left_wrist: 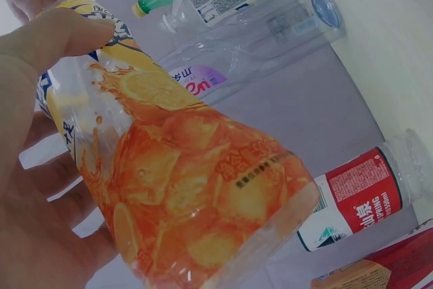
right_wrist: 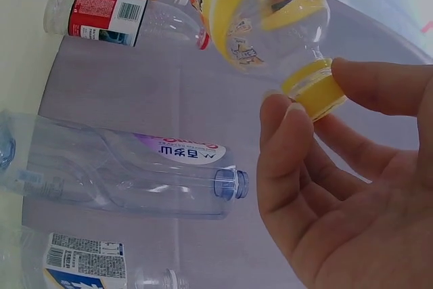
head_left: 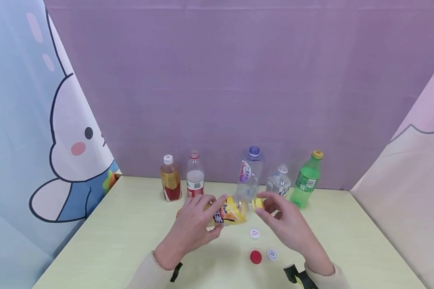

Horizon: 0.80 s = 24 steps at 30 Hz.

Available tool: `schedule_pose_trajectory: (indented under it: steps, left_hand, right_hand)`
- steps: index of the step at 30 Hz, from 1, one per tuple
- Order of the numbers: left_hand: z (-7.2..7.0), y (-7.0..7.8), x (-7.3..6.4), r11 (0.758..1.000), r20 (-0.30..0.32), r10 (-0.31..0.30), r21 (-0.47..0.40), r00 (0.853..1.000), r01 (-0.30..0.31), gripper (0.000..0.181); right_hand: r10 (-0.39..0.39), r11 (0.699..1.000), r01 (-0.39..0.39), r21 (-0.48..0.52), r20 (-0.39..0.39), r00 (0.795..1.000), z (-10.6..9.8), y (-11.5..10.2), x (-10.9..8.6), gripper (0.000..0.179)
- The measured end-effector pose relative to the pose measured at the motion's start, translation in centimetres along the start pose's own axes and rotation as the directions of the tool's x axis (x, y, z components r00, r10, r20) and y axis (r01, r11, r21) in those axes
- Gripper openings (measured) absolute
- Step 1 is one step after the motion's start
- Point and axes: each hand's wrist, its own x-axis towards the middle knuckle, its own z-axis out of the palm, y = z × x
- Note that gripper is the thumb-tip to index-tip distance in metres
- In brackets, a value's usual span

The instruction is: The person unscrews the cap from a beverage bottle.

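Observation:
My left hand [head_left: 195, 222] grips a plastic drink bottle [head_left: 229, 210] with a yellow and orange label, tipped on its side above the table. The bottle's neck points right, and its orange-printed lower part [left_wrist: 196, 187] fills the left wrist view. My right hand [head_left: 287, 222] pinches the yellow cap [right_wrist: 316, 89] at the bottle's neck between thumb and fingers. Below the hands, a white cap [head_left: 254, 233], a red cap [head_left: 255, 257] and another white cap with a printed square [head_left: 272, 254] lie on the table.
Along the back of the table [head_left: 105, 241] stand a capped amber bottle [head_left: 171, 180], an uncapped red-labelled bottle [head_left: 195, 176], a tall uncapped clear bottle [head_left: 248, 174], a short uncapped clear bottle [head_left: 279, 182] and a green bottle [head_left: 306, 180] with a yellow cap. A purple cloth [head_left: 238, 80] hangs behind.

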Motion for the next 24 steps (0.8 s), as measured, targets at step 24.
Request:
schedule_pose_trajectory:
  steps: [24]
  left_hand:
    - [0.12,-0.04,-0.03,1.000,0.006,-0.010,-0.017,1.000,0.010,0.078]
  right_hand:
    - [0.092,0.995,-0.092,0.026,0.010,0.996,0.01,0.22,0.20,0.032]
